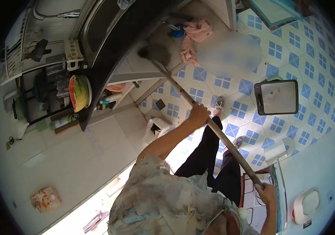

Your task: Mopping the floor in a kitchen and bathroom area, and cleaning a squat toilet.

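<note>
A long wooden-handled mop (224, 138) runs slantwise across the view, from lower right to upper left. My left hand (199, 116) is wrapped round the handle near its middle. Lower down, my right hand (266, 194) closes round the handle's end by my right side. The dark grey mop head (159, 54) lies inside the open space under the counter; part of it is in shadow. A pink cloth (197, 31) lies just beyond the mop head, beside a small blue thing (178, 30) whose kind I cannot tell.
A black counter (97, 86) with a cut watermelon (78, 93) overhangs on the left. A dark-rimmed tray or lid (277, 97) lies on the blue-and-white tiled floor (238, 109). A white bin (155, 129) stands near my left foot. A patch of floor is blurred.
</note>
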Available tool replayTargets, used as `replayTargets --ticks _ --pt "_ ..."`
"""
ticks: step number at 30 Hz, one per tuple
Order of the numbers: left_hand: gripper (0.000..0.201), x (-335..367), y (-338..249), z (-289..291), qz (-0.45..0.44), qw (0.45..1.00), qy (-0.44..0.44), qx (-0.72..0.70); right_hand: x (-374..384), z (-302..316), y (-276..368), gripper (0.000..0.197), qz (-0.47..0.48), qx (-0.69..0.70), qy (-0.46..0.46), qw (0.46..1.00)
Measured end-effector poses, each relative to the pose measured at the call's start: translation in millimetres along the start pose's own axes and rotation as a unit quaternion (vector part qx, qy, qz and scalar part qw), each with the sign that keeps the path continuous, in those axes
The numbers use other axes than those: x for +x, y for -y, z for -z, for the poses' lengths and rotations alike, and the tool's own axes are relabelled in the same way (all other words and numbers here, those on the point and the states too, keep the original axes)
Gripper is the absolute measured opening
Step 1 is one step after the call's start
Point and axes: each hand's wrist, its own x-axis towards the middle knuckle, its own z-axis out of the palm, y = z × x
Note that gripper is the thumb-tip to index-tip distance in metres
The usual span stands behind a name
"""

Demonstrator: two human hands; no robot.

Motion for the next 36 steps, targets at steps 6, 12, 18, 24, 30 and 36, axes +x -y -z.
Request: replayTargets --ticks 6,12,18,24,30,36 --pt "0.023 -30.9 -121.4 63.7 -0.085 0.984 -0.008 -0.157 -103.8 45.3 -113.2 0.045 -0.096 -0.008 0.035 0.995" --pt "0.017 -3.8 -85.0 21.9 -0.102 0.981 0.133 -0.100 -78.0 2.0 -90.9 0.044 -0.089 0.086 0.059 0.991" --pt "0.011 1.4 68.4 -79.9 -0.047 0.985 0.163 -0.038 18.2 -57.0 85.8 0.050 -0.078 0.103 0.070 0.989" --pt "0.075 -15.0 76.5 -64.0 0.243 0.952 -0.105 -0.152 24.7 -63.1 131.8 0.050 -0.100 0.117 0.082 0.985" --pt "0.079 -46.6 82.8 -84.0 0.414 0.608 -0.019 -0.677 -9.9 -64.0 149.8 0.055 -0.005 0.237 0.145 0.961" --pt "0.045 -36.8 105.5 -103.2 0.464 0.220 -0.109 -0.851 -42.4 -67.3 112.5 0.075 0.113 0.170 0.013 0.979"
